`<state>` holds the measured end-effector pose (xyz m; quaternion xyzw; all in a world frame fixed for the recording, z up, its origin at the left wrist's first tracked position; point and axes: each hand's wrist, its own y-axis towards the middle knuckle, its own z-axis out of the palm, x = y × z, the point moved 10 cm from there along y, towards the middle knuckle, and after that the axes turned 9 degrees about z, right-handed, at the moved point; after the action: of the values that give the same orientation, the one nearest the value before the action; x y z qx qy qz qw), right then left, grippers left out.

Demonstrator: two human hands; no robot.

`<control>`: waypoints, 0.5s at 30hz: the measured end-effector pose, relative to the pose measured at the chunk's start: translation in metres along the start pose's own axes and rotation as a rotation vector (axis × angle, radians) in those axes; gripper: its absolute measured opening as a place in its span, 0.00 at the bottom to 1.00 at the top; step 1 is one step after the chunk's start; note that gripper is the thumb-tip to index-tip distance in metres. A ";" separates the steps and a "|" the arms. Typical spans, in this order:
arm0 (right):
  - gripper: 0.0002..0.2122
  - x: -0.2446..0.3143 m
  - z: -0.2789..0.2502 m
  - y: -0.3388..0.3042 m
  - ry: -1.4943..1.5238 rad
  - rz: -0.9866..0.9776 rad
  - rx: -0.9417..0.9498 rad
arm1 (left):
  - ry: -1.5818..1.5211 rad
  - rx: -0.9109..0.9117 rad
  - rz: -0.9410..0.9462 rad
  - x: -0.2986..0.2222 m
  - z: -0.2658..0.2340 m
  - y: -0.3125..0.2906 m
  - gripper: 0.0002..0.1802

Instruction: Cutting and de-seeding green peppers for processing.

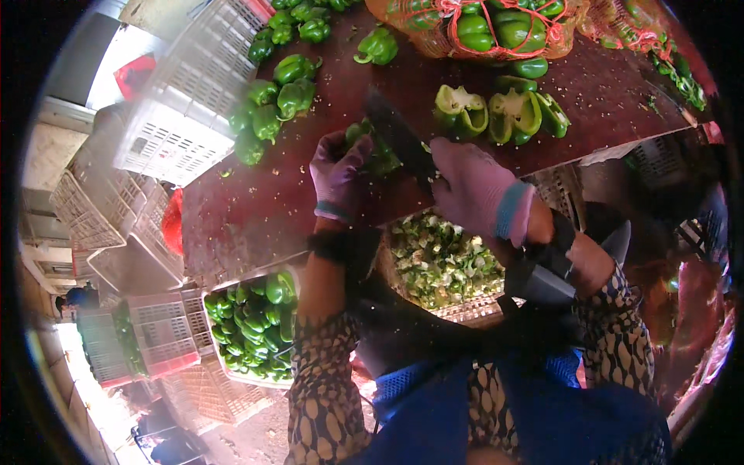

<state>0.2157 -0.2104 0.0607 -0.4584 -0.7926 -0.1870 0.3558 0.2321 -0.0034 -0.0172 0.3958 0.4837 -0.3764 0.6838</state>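
My left hand (337, 177), in a light purple knit glove, is closed around a green bell pepper (381, 160) above the dark red table (256, 209). The blade partly covers the pepper. In the same kind of glove, my right hand (474, 184) grips a knife (397, 133). Its broad dark blade points up and left, against or just over the pepper. Right of the blade lie cut bell peppers (514, 116) showing pale insides. Several whole bell peppers (295, 98) are grouped left of my left hand, and one single pepper (377, 46) sits farther back.
Orange mesh bags (422, 31) of peppers stand at the back right. A white plastic crate (174, 147) leans by the table's left side. Below the near edge are a basket of chopped scraps (446, 260) and a crate full of green peppers (252, 325). More crates (163, 318) stand at lower left.
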 end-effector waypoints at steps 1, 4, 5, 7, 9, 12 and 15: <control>0.11 0.002 0.002 0.003 -0.012 -0.023 -0.003 | -0.026 -0.007 -0.004 0.003 -0.003 -0.002 0.17; 0.12 0.005 0.007 0.019 -0.107 0.047 0.093 | -0.087 0.000 -0.017 0.004 0.007 -0.004 0.16; 0.13 0.010 0.010 0.024 -0.133 0.054 0.133 | -0.080 -0.006 -0.022 0.003 0.007 -0.005 0.16; 0.14 0.021 0.016 0.034 -0.193 0.068 0.211 | -0.098 -0.009 -0.010 0.003 0.005 -0.005 0.16; 0.15 0.032 0.029 0.048 -0.303 0.023 0.305 | -0.137 -0.010 0.017 0.008 -0.001 -0.004 0.16; 0.14 0.029 0.047 0.071 -0.354 0.023 0.248 | -0.132 -0.015 -0.005 0.006 0.005 -0.009 0.16; 0.13 0.040 0.062 0.079 -0.363 -0.095 0.194 | -0.075 0.056 0.163 0.001 -0.002 -0.006 0.17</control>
<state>0.2466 -0.1080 0.0458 -0.4103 -0.8788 -0.0407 0.2403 0.2259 -0.0042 -0.0193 0.4386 0.4134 -0.3475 0.7183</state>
